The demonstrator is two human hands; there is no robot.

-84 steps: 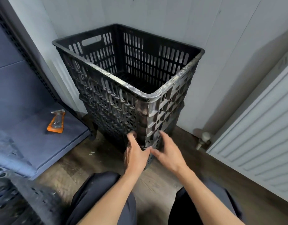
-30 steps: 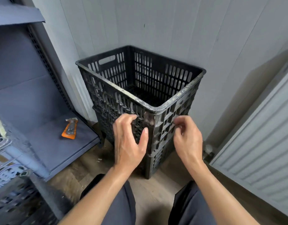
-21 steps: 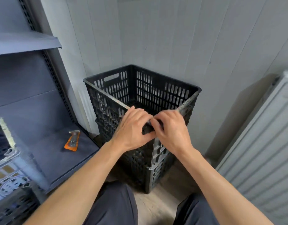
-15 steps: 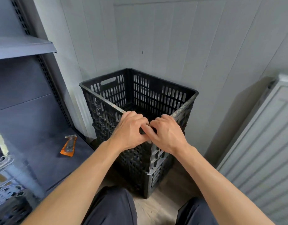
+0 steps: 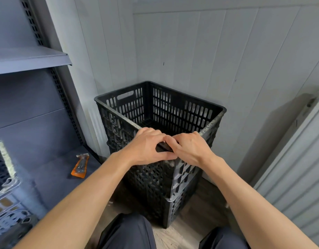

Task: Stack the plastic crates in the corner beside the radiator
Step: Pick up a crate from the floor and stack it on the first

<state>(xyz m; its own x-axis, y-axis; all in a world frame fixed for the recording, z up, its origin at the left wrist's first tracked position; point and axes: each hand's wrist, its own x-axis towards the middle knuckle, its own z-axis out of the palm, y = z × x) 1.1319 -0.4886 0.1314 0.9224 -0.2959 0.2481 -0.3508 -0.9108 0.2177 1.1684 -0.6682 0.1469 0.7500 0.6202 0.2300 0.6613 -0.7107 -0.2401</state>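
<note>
Grey panelled wall (image 5: 191, 51), ribbed white radiator (image 5: 299, 177) at right. Centre frame: black slotted plastic upper crate (image 5: 173, 108) stacked on lower crate (image 5: 175, 209). Left hand (image 5: 146, 148), right hand (image 5: 189, 150) gripping near rim corner.

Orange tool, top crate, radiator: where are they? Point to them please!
orange tool (image 5: 80, 166), head view, on the middle of its body.
top crate (image 5: 182, 112), head view, on its far inner wall.
radiator (image 5: 302, 177), head view, on its front panel.

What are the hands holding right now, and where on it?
The left hand and right hand both grip the upper black crate by its rim, at the near corner.
</note>
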